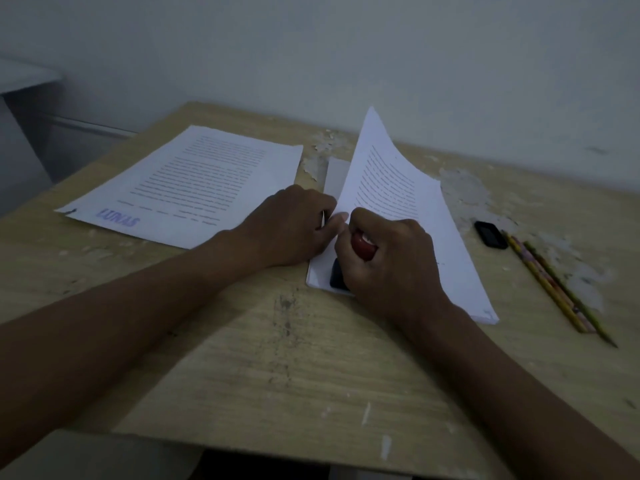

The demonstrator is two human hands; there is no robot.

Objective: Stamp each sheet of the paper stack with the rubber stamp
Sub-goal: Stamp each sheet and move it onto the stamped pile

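Observation:
A paper stack point(464, 292) lies right of centre on the wooden table point(277, 358). Its top sheet point(391, 181) is lifted and curls up on its left side. My left hand point(294, 226) pinches that sheet's lower left corner. My right hand point(391, 261) is closed around the red handle of the rubber stamp point(362, 249), whose black base point(337, 275) rests near the lower left of the stack. A separate printed sheet point(194, 181) lies flat to the left, bearing a blue "LUNAS" mark point(119, 221) at its lower left.
A black ink pad point(490, 234) sits right of the stack. Two or three pencils point(554, 289) lie beside it, pointing toward the table's right front. A wall runs along the table's far edge. The tabletop's veneer is chipped near the back.

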